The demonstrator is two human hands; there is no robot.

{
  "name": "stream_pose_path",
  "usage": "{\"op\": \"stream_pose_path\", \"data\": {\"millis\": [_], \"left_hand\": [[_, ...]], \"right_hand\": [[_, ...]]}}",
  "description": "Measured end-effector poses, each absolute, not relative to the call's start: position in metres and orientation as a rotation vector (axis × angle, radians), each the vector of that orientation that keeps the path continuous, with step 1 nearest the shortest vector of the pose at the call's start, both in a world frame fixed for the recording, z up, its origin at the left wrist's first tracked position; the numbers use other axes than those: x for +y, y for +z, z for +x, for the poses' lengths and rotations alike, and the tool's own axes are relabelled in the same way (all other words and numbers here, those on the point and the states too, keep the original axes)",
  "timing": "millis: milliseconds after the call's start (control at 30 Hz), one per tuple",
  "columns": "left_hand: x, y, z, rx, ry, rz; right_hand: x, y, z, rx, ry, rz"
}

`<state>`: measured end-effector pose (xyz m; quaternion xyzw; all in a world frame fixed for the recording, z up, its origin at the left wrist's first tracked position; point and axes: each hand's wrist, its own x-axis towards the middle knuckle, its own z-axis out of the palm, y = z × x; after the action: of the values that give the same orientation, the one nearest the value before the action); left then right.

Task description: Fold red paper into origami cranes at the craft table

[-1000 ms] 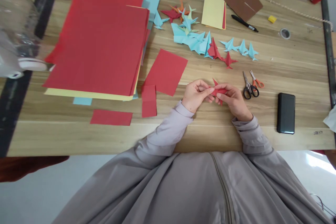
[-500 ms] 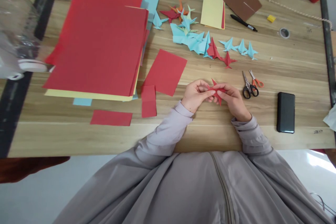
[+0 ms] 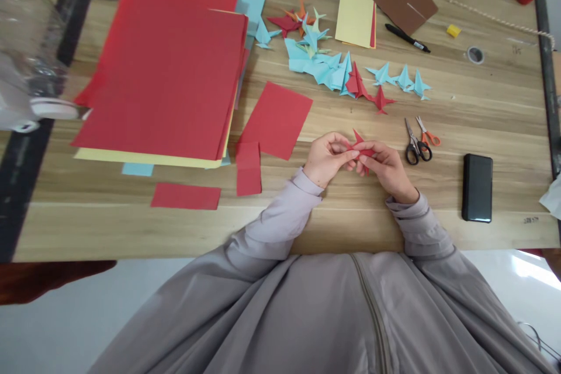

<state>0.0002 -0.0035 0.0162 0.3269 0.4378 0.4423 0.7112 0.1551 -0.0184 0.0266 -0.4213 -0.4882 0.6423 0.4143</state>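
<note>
A small red folded paper figure (image 3: pixel 358 137) with pointed ends is pinched between both hands, partly covered by the fingers. My left hand (image 3: pixel 332 158) grips its left side, thumb pointing right. From the other side my right hand (image 3: pixel 385 166) holds it between thumb and fingers. Beyond the hands lie folded red paper pieces (image 3: pixel 383 100) and blue ones (image 3: pixel 404 79), several of them bird-like with sharp points. To the left are a red paper sheet (image 3: pixel 280 120) and a creased red strip (image 3: pixel 248 172).
A large stack of red sheets (image 3: pixel 170 82) covers the left side, with a red rectangle (image 3: pixel 186 196) below it. Black scissors (image 3: pixel 412 146), orange scissors (image 3: pixel 430 133) and a black phone-like slab (image 3: pixel 477 188) lie right. Farther back are yellow paper (image 3: pixel 356 9), a pen (image 3: pixel 407 38) and a tape roll (image 3: pixel 475 55).
The red folded figure has turned slightly in the fingers. My right thumb and fingers have shifted a little; the left hand stays nearly the same.
</note>
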Motion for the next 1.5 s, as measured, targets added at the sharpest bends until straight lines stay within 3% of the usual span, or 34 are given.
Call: {"op": "stream_pose_path", "data": {"millis": [867, 1500], "left_hand": [[-0.002, 0.026, -0.004, 0.907, 0.927, 0.568], [-0.004, 0.020, 0.002, 0.987, 1.079, 0.657]], "right_hand": [[-0.017, 0.023, 0.157, -1.081, 1.671, -1.003], [-0.017, 0.020, 0.156, -1.159, 1.580, -1.026]]}}
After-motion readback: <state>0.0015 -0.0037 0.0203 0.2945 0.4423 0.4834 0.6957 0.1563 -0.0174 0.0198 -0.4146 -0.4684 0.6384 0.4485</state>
